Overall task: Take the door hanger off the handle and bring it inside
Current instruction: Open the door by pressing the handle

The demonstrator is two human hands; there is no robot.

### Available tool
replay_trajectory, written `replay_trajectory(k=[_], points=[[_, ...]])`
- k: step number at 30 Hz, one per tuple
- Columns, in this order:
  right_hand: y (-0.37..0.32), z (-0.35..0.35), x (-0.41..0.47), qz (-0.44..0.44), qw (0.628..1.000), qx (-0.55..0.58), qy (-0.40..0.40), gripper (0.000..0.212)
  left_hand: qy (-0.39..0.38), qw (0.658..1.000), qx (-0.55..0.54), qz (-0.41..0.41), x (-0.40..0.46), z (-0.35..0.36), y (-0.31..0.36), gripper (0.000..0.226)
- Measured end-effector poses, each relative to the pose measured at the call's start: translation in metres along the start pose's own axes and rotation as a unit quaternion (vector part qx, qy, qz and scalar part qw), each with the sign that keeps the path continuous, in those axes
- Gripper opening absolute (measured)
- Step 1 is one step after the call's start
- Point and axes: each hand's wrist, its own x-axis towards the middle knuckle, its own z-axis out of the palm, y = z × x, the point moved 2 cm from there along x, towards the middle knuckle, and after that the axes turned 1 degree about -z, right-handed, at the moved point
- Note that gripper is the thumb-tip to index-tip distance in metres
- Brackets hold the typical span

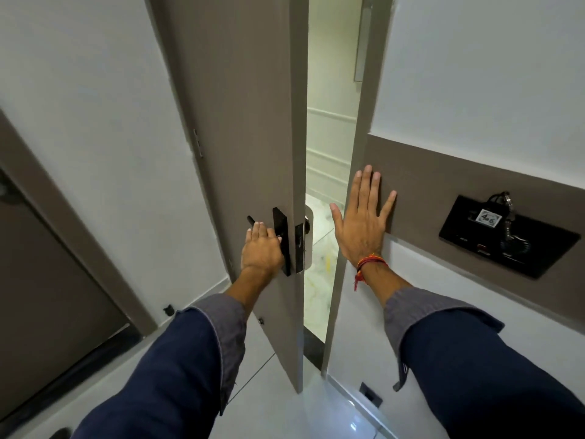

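Note:
A taupe door (240,122) stands partly open towards me. My left hand (261,250) is wrapped around its black lever handle (251,220), next to the black lock plate (281,240). Past the door's edge, a white rounded card, likely the door hanger (308,239), shows on the far side of the door, mostly hidden. My right hand (362,223) lies flat with fingers spread on the taupe wall band (443,182) beside the door frame, holding nothing.
The narrow gap shows a marble floor (319,280) and panelled wall beyond. A black wall panel (506,237) with keys and a numbered tag hangs at the right. Another dark door (41,280) is at the left. A floor door stop (370,392) sits low near the frame.

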Motion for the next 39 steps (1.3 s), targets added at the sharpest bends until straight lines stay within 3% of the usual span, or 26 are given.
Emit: replay_trajectory(k=[19, 23, 30, 39], points=[[-0.099, 0.0, -0.033, -0.18, 0.973, 0.111, -0.094, 0.083, 0.02, 0.996, 0.024, -0.079, -0.064, -0.013, -0.085, 0.057], [-0.121, 0.009, -0.037, -0.227, 0.961, 0.1, -0.125, 0.076, 0.025, 0.994, 0.05, -0.089, -0.073, -0.014, -0.101, 0.067], [-0.158, 0.032, -0.026, -0.291, 0.929, 0.107, -0.204, 0.051, 0.035, 0.993, 0.054, -0.094, -0.087, -0.017, -0.13, 0.064], [-0.191, 0.033, -0.007, -0.334, 0.905, 0.1, -0.243, 0.023, 0.029, 0.992, 0.058, -0.107, -0.094, -0.018, -0.15, 0.065]])
